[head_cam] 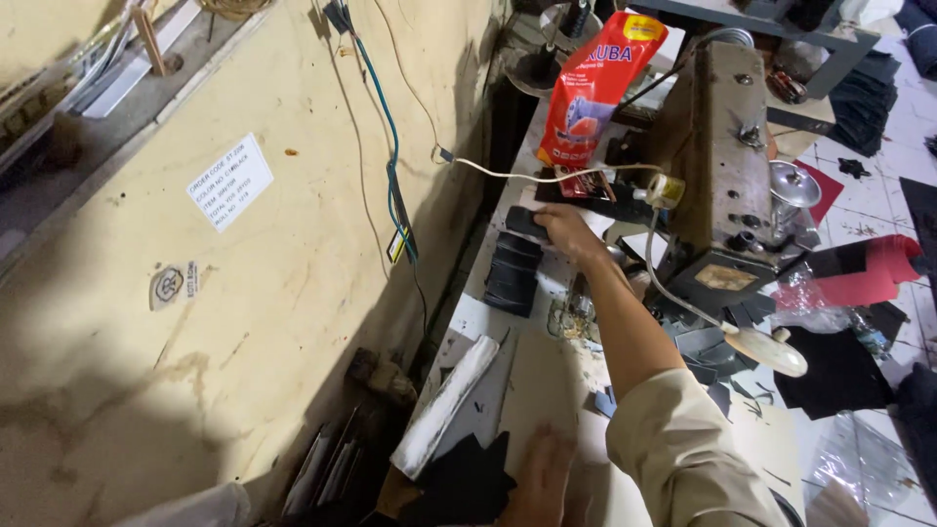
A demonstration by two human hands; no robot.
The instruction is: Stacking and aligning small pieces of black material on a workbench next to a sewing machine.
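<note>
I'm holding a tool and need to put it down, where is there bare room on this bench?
The pale strip of bench between the rolled white sheet and the sleeved arm is bare. A smaller patch lies beside the black stack. Around the sewing machine and the right hand, black cut pieces crowd everything.

red pouch (pixel 595 88) hanging, white wall label (pixel 229 182)

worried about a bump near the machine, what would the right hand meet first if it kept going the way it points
Probably the red refill pouch, which stands just beyond the right hand along the line of the forearm. The hand rests on small black pieces; the depth between is hard to judge.
</note>
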